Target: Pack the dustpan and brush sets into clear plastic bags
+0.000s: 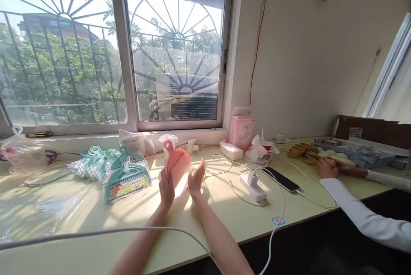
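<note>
A coral-pink dustpan and brush set (178, 162) stands tilted above the table, handle upward, with clear plastic bunched at its top. My left hand (167, 190) grips its left lower side, fingers closed. Just to the right of it, my right hand (195, 179) is raised with fingers extended and the palm turned toward the set; whether it touches the plastic I cannot tell. Left of my hands, a teal dustpan and brush set (127, 179) in clear wrapping leans at the front of several similar wrapped sets (96, 161).
Loose clear plastic (48, 206) lies at left. Right of my hands are a white power strip (253, 187) with cables and a phone (281, 179). A cable crosses over my forearms. Farther right, another person's hands (328, 168) work near brown and cream objects.
</note>
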A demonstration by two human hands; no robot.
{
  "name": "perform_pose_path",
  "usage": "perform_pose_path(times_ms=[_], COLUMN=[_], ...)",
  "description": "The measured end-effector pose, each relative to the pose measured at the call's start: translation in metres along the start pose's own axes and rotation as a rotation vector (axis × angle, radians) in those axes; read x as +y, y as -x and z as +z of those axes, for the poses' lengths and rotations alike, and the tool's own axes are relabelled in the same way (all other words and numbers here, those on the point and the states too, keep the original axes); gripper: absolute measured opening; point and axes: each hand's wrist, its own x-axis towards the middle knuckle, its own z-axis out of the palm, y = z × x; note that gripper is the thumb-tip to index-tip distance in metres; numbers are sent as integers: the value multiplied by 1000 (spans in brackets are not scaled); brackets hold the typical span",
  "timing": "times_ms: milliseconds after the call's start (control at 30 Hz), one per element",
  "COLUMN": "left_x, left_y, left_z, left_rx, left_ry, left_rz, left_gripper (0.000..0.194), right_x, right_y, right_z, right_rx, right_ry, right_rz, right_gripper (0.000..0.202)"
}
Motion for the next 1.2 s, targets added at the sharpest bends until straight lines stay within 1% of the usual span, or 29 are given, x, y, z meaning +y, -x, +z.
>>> perform_pose_path(times_ms=[33, 67, 100, 133, 233, 333, 433, 500, 567, 633, 700, 767, 867, 933, 1067, 1200], left_x=[3, 6, 10, 13, 18, 18, 19, 20, 22, 22, 21, 19, 17, 16, 15, 15], left_y=[4, 7, 10, 12, 17, 16, 12, 9, 5, 2, 0, -1, 0, -1, -7, -9], left_z=[-5, -8, -10, -10, -7, -6, -9, -13, -16, -18, -17, -14, -10, -10, -11, -1], left_rx=[6, -3, -31, -83, -232, -303, -321, -331, -336, -324, -312, -302, -266, -235, -175, -107], left_ry=[-81, -170, -249, -301, -360, -391, -405, -386, -356, -315, -260, -202, -138, -114, -118, -127], left_rz=[20, 39, 63, 94, 198, 263, 252, 228, 206, 187, 157, 105, 13, -28, -48, -64], left_gripper=[44, 42, 41, 40, 42, 45, 39, 35, 34, 39, 45, 49, 46, 43, 40, 38], right_x=[-5, -11, -16, -20, -27, -25, -22, -21, -23, -25, -29, -32, -38, -43, -58, -82], right_y=[4, 8, 11, 13, 10, -1, -11, -14, -16, -19, -22, -24, -27, -27, -28, -25], right_z=[1, 2, 2, 2, -1, -6, -13, -17, -21, -25, -29, -32, -36, -37, -41, -44], right_rx=[-47, -119, -187, -229, -243, -228, -189, -213, -237, -244, -246, -244, -242, -262, -297, -329], right_ry=[-3, -36, -86, -138, -265, -379, -451, -458, -455, -437, -352, -176, 95, 178, 323, 569], right_rz=[-68, -143, -193, -207, -124, -16, 82, 119, 122, 89, 44, 1, -37, -59, -104, -111], right_gripper=[45, 44, 43, 42, 37, 32, 36, 41, 45, 43, 37, 31, 29, 29, 28, 34])
